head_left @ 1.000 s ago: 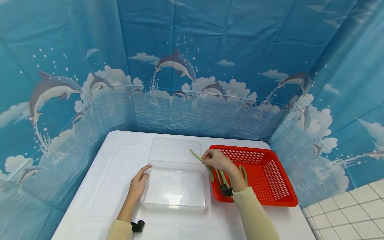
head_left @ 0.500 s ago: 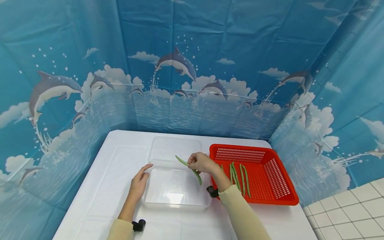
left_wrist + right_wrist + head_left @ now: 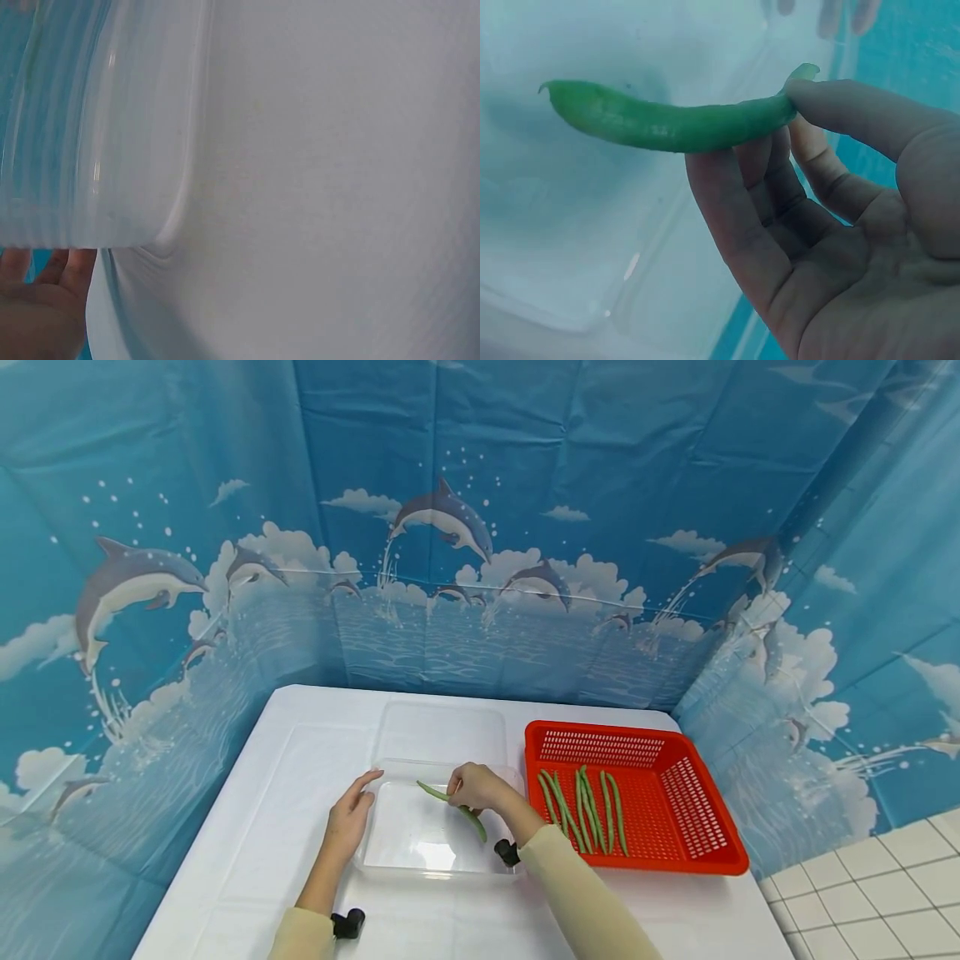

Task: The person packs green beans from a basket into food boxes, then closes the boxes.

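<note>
Behind the worktop (image 3: 300, 760), a blue dolphin-printed curtain (image 3: 450, 460) rises and wraps round both sides. White cloth covers the worktop. On its right stands a red basket (image 3: 648, 814) with perforated walls, and just beside it, to the left, a clear container (image 3: 405, 827). A flat clear sheet (image 3: 442, 731), probably the container's lid, lies behind it.

The two hands are apart. The left hand (image 3: 352, 810) rests at the container's far left corner, its fingers extended and touching the wall, seemingly steadying it. The right hand (image 3: 476, 787) is over the container, pinching one green bean (image 3: 433, 791) between thumb and fingers.

That bean is what has just changed place: a second ago it was at the basket's near-left edge, and now it slants over the container's middle, lower than before. The carry across looks finished, with the release not yet made; whether the bean's lower end touches the floor of the container I cannot tell. Several more beans (image 3: 592, 810) lie in the basket's left half, now uncovered by the arm.
</note>
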Demonstrator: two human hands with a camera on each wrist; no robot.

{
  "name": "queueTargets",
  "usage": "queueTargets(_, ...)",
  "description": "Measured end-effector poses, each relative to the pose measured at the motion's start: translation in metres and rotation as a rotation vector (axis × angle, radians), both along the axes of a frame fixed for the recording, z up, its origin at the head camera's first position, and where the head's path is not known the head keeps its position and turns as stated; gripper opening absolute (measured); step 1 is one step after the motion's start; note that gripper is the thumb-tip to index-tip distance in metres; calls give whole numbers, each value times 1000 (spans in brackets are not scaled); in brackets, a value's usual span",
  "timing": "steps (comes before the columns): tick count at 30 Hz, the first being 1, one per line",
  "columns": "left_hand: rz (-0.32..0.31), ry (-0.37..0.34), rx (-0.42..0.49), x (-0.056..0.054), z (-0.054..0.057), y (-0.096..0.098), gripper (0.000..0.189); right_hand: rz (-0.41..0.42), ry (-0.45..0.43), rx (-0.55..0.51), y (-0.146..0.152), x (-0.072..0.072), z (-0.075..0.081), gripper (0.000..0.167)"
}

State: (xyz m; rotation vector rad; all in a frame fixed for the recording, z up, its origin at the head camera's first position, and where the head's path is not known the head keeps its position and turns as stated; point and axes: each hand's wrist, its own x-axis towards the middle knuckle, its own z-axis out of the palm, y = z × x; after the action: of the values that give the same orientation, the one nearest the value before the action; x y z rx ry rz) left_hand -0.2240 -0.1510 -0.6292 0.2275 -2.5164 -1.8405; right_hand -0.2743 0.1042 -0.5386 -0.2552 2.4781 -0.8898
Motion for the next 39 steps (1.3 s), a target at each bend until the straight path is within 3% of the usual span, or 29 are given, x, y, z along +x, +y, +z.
queueTargets(11, 0, -7, -7, 0, -1, 1, 42, 33, -7, 66, -12, -3, -24, 6)
queueTargets(20, -10, -5, -23, -1, -2, 0, 42, 34, -48, 70, -16, 0, -32, 15)
queueTargets(28, -12, -11, -24, -1, -1, 1, 42, 38, -43, 70, -17, 1, -33, 5)
queueTargets(39, -7, -16, -31, -1, -1, 2, 42, 36, -50, 72, -16, 0, -35, 5)
